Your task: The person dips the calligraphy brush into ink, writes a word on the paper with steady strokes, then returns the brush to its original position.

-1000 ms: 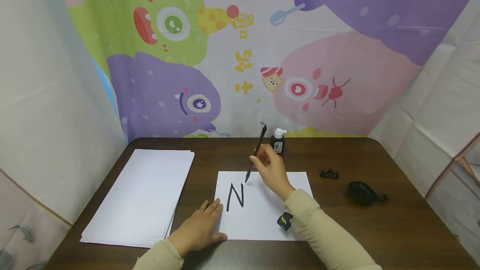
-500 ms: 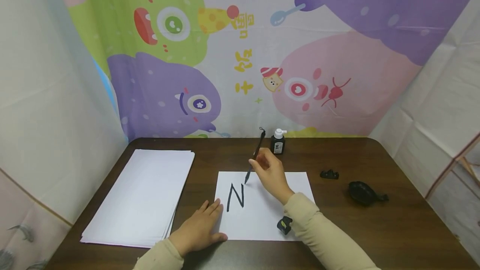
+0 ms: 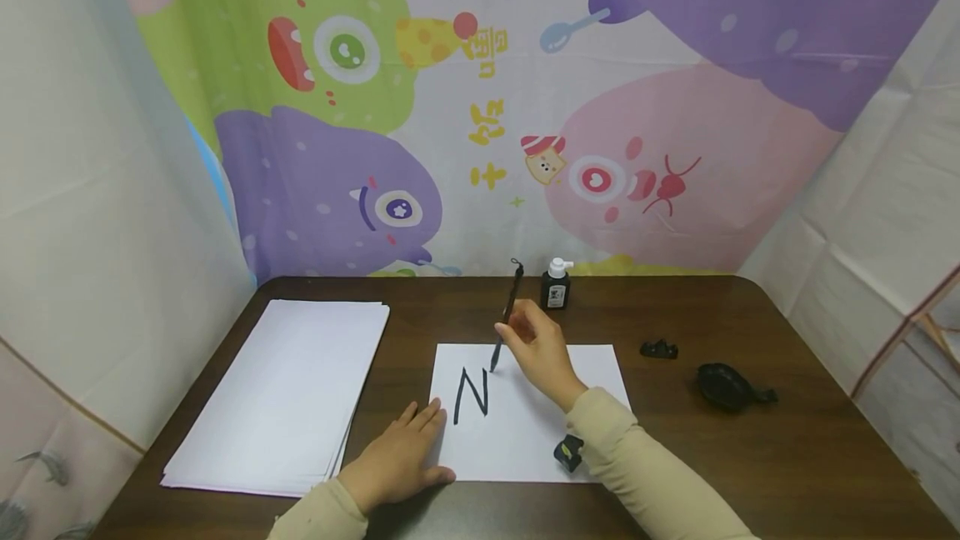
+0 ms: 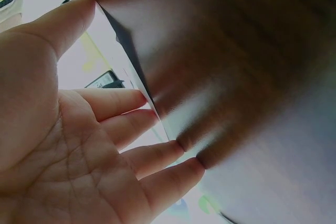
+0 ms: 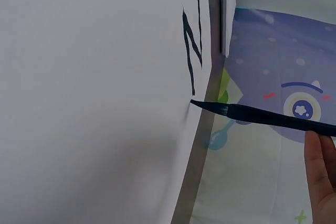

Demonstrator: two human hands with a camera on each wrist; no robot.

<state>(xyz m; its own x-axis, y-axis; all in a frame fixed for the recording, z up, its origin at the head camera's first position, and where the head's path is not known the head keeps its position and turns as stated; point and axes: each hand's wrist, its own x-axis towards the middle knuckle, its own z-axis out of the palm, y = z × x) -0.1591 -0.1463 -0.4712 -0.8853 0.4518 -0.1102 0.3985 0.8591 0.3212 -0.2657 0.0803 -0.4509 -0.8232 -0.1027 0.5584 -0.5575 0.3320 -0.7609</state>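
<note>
Black brush (image 5: 273,117), pinched by the right hand (image 3: 542,350) over the sheet (image 3: 525,415), stands lower and more upright than a second ago, its tip near the inked N (image 3: 475,392); whether it touches, I cannot tell. The left hand, fingers straight and thumb spread (image 3: 401,452), rests unmoved on the sheet's left edge. Left to right, I count one paper stack (image 3: 277,394) left of the sheet, one N on it, one ink bottle (image 3: 556,286) behind it, one dark object (image 3: 567,452) on it, then one jagged black piece (image 3: 659,348) and one dark dish (image 3: 726,387) right of it. Cartoon cloth (image 3: 487,232) hangs behind; the right sleeve (image 3: 637,461) hides the sheet's lower right corner.
</note>
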